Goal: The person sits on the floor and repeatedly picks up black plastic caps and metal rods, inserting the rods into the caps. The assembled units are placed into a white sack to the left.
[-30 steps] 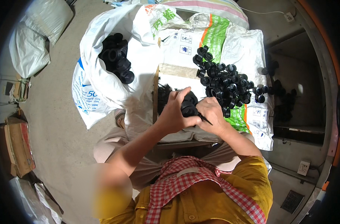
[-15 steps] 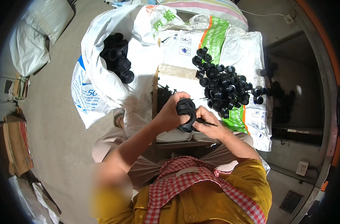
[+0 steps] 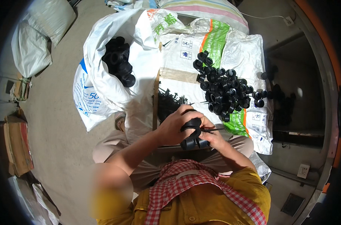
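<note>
My left hand [image 3: 173,128] is closed around a black ribbed plastic fitting [image 3: 192,125], round with a wide opening, near the front edge of the work surface. More black ribbed pieces [image 3: 194,143] hang just below it, between the hands; whether they are joined to it I cannot tell. My right hand [image 3: 214,137] presses against the fitting from the right, its fingers closed. A thin black plastic strip [image 3: 214,129] sticks out to the right from these fingers. Beyond my left hand lies a heap of thin black strips [image 3: 170,102].
A heap of small black ring-shaped pieces [image 3: 225,88] lies to the right on white sacks [image 3: 241,48] with green stripes. An open white sack [image 3: 93,56] at the left holds larger black fittings [image 3: 118,60]. A cardboard box [image 3: 18,144] stands on the floor at far left.
Both hands have come nearer to my body with the fitting, which has turned. My right hand now sits closer against it. More of the strip heap shows.
</note>
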{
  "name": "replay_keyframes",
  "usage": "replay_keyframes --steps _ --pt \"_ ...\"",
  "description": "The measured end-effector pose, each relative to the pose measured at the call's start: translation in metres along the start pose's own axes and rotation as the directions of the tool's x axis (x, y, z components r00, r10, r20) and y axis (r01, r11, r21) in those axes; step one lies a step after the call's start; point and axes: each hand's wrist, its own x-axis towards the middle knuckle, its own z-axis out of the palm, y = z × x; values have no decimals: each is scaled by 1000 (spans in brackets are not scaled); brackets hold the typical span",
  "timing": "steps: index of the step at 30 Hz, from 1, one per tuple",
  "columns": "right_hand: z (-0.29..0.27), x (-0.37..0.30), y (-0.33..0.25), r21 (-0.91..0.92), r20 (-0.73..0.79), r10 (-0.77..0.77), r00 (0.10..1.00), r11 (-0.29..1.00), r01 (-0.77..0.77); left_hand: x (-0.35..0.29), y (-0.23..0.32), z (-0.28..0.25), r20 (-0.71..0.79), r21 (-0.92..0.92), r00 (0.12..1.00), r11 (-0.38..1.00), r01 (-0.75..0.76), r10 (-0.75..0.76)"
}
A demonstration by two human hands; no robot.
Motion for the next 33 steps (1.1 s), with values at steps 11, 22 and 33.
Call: replay_keyframes --steps 11,22,33 --pt "-17 -12 11 761 281 359 890 482 -435 9 31 -5 151 -42 975 986 -161 165" --pt "-2 -5 24 591 692 1 722 573 -568 17 25 -47 407 -699 913 653 291 29" --pt "0 1 -31 -91 93 100 991 992 -91 17 21 -32 300 -72 931 969 238 -207"
